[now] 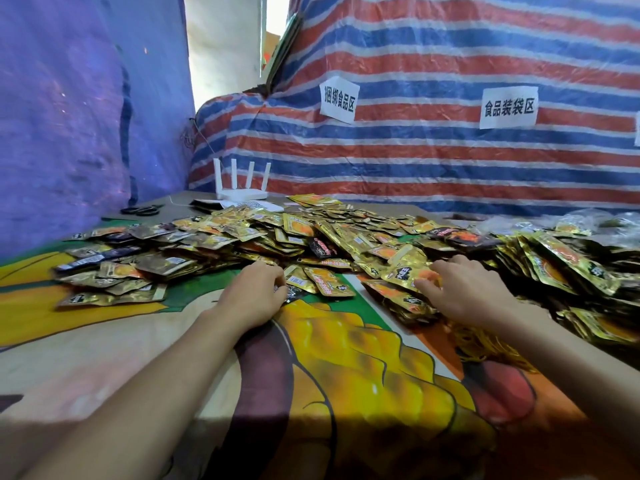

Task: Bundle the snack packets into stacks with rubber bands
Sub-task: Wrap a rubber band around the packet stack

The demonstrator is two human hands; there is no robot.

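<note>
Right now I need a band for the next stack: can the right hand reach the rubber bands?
Probably yes: the rubber bands lie uncovered beside the forearm, just behind the right hand, which rests on snack packets.

The snack packets [311, 237] lie before me in a wide, loose heap. They are flat gold foil pouches with an orange picture and a few dark ones among them. They overlap at every angle, some face up and some showing the plain back. On my right a batch [554, 268] leans in tilted rows. The rubber bands [485, 344], thin and yellow, lie tangled in a small pile just beside the heap's near right edge.
</note>
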